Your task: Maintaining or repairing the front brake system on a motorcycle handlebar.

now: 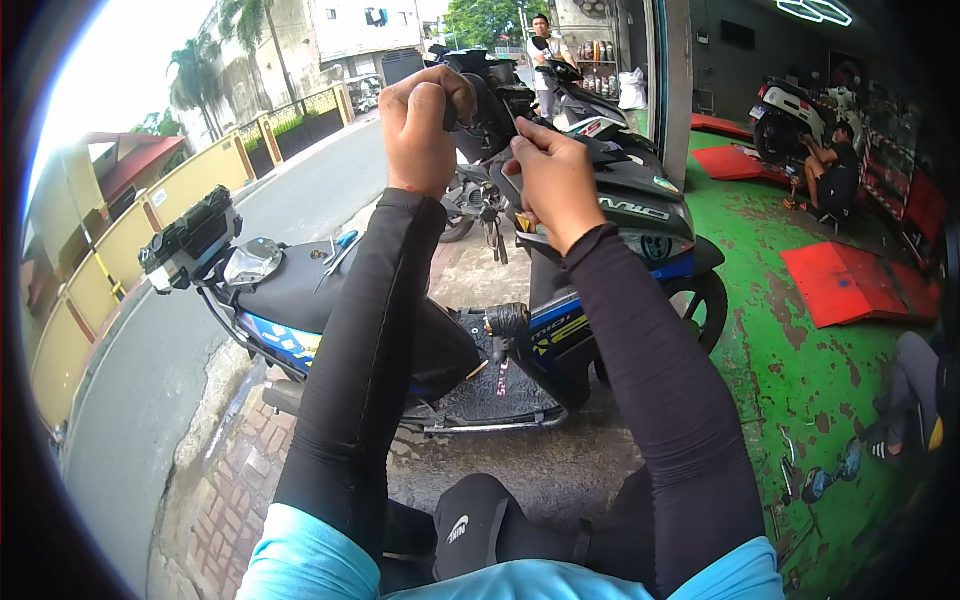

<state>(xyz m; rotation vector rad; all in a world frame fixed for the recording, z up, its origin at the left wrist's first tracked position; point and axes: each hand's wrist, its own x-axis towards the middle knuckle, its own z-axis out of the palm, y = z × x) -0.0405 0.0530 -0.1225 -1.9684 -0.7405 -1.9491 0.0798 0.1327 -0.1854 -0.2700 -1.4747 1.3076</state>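
Left hand [420, 130]: I hold it high, curled into a fist beside the dark handlebar assembly [487, 118]; what lies inside, if anything, I cannot tell

Right hand [555, 180]: my thumb and forefinger are pinched narrow on what looks like a slim piece [514, 122], too small in this view to name

Handlebar assembly: it sits just beyond and between my hands, atop a black-and-blue step-through scooter [565, 350] standing beside a green-floored workshop

Fine work: my judgement is that the left should steady while the right moves in small, even motions; a hard tug could strain the piece or mark the plastic

Black sleeves [350, 330]: both arms reach well forward, and bringing my elbows closer would, I reckon, sharpen control

Footboard [490, 400]: a cordless driver [508, 322] stands here below my hands, within easy reach but best not knocked

Seat [290, 287]: a blue-handled tool [347, 239] rests loose on top, and a bump could send it sliding off
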